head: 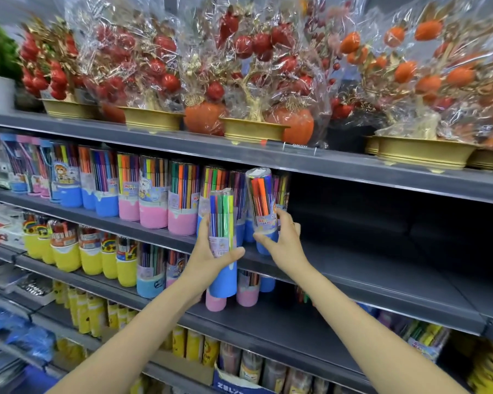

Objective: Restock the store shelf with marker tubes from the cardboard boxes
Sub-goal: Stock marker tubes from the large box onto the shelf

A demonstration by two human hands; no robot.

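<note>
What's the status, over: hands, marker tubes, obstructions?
Left hand grips blue-based tube. Right hand setting tube on shelf. Nothing blocking.

A shop: long grey shelves (353, 166) carry rows of packaged marker tubes (154, 194) and cellophane-wrapped ornamental fruit trees (251, 75).

Bare forearms; ring (293, 223) (thin) on right hand (283, 240).
</note>
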